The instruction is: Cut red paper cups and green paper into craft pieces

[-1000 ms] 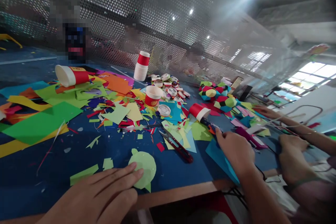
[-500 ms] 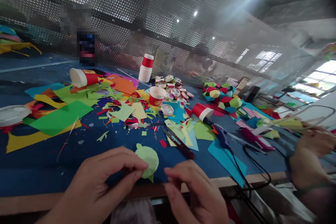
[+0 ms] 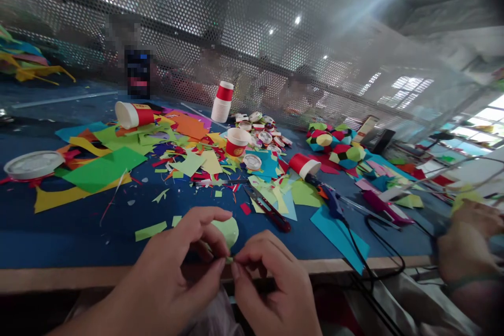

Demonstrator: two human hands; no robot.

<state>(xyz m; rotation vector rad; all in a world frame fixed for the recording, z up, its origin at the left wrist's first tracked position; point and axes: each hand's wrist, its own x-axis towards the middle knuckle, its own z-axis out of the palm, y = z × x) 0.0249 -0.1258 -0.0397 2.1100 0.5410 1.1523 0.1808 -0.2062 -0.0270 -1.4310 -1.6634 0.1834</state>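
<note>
A light green round paper cutout [image 3: 227,231] is held at the table's front edge, partly hidden behind my fingers. My left hand [image 3: 169,268] is closed, thumb and finger pinching the cutout's lower edge. My right hand [image 3: 275,283] pinches the same small green bit from the other side, its fingertips meeting those of the left. Left of the hands lies a light green paper strip [image 3: 150,231]. Just beyond them rest scissors with dark red handles [image 3: 277,218].
Scattered coloured paper scraps surround a red-and-white paper cup [image 3: 237,143]. A blue glue gun [image 3: 334,205] lies right, its black cable [image 3: 372,262] running over the table edge. Stacked cups [image 3: 222,102] stand behind. Another person's hand [image 3: 468,236] is at far right.
My right hand has moved left and closed on the cutout's lower edge beside my left fingers. The cutout is now more covered. Light green strips beside my left hand have come into sight.
</note>
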